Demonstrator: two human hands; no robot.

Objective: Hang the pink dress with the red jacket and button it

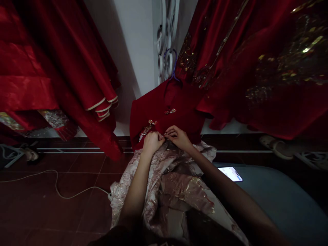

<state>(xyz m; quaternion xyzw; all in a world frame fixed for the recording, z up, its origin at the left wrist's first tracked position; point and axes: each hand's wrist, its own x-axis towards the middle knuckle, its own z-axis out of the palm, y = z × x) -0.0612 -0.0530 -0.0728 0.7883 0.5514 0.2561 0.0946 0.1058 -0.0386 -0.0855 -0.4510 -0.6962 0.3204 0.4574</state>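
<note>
The red garment (166, 116) is hung from a blue hanger (171, 63) against the white wall, straight ahead and low in view. Its lower front edge is reached by both hands, which are brought close together there, fingertips almost touching.

The left hand (152, 141) is curled shut, with its fingers closed on the cloth at the hem. The right hand (179, 136) is held just beside it, its fingertips pinched together on the same edge. What lies between the fingertips is too small and too dim to be made out.

Two ornate fastenings are seen on the garment's front. One (170, 111) is set near the chest, and another (148, 128) sits lower, just above the left hand.

Below the hands a pale pink and gold brocade cloth (179, 191) is spread, and both forearms are laid over it.

To the right a lit phone (230, 173) is laid on a blue-grey seat (276, 201), well apart from the hands. A white cable (56, 186) is trailed across the dark red tiled floor (38, 212) on the left.

Red hangings are draped on either side — plain ones with pale trim (77, 75) to the left, gold-embroidered ones (269, 68) to the right. A pale sandal (276, 146) is left on the floor under the latter.
</note>
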